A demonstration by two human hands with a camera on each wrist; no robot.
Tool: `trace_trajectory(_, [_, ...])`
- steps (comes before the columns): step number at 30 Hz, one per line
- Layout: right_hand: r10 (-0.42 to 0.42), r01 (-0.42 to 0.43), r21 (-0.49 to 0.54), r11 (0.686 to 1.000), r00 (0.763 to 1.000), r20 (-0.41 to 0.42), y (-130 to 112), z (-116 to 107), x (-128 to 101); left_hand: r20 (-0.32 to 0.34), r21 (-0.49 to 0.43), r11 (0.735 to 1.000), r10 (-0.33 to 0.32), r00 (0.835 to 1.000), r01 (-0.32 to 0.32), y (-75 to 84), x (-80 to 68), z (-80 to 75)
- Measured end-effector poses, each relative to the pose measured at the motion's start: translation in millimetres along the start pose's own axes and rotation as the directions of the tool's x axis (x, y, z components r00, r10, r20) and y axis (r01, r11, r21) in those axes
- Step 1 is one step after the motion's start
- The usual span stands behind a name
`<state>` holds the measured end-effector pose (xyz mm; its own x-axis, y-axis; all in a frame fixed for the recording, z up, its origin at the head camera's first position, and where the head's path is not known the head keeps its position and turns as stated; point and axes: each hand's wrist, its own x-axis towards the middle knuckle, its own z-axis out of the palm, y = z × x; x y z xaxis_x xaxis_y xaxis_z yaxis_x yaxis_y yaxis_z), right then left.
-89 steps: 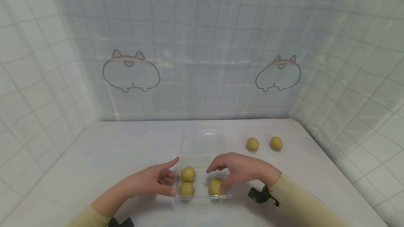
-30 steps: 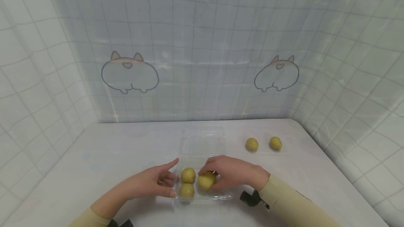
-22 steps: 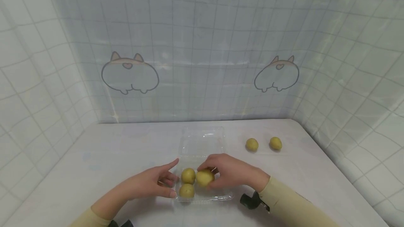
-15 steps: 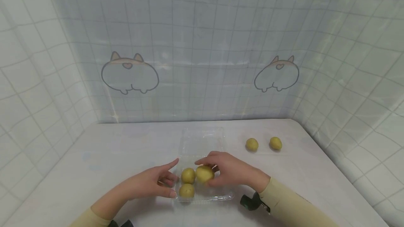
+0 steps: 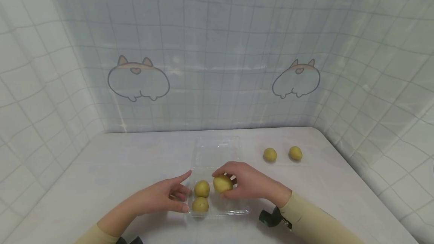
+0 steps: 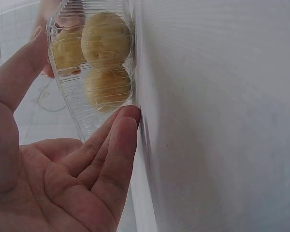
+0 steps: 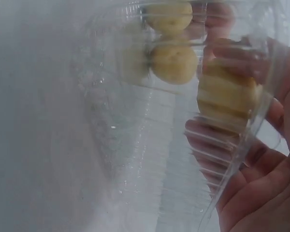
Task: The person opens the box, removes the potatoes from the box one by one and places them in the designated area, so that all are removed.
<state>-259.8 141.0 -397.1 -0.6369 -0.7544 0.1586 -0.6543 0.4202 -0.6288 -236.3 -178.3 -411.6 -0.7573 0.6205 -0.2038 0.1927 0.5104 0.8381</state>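
A clear plastic clamshell container lies with its lid folded back on the table. Two yellow potatoes sit one behind the other along its left side. Between its thumb and fingers, my right hand holds another potato, over the container's middle. In the right wrist view this held potato shows through the ribbed clear wall. My left hand rests at the container's left side, fingers spread and relaxed. In the left wrist view its fingertips lie close against the container's wall; contact is hard to tell.
Two more potatoes, one nearer and one further right, lie on the white table at the back right. A grid-patterned curtain with cartoon animals encloses the back and both sides.
The right hand has taken hold of the potato at the container's front right, brought it left and then further back, and raised it slightly. The left hand has stayed put.
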Motion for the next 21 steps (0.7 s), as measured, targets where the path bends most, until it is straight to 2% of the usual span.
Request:
trace_trajectory(5, [0.035,-0.034,0.018,0.999,0.999,-0.019,0.2,-1.0,-1.0,0.001,-0.003,1.0,-0.001,1.0,0.001,-1.4,0.5,0.0])
trace_trajectory(14, [0.143,-0.14,0.166,0.976,0.99,-0.004,2.4,-2.8,-3.6,0.003,-0.026,1.0,-0.013,1.0,0.013,-1.6,1.5,0.7])
trace_trajectory(21, [0.173,-0.165,0.196,0.967,0.985,-0.025,2.6,-5.4,-6.1,-0.003,-0.018,1.0,-0.017,1.0,0.017,-1.0,1.6,1.1])
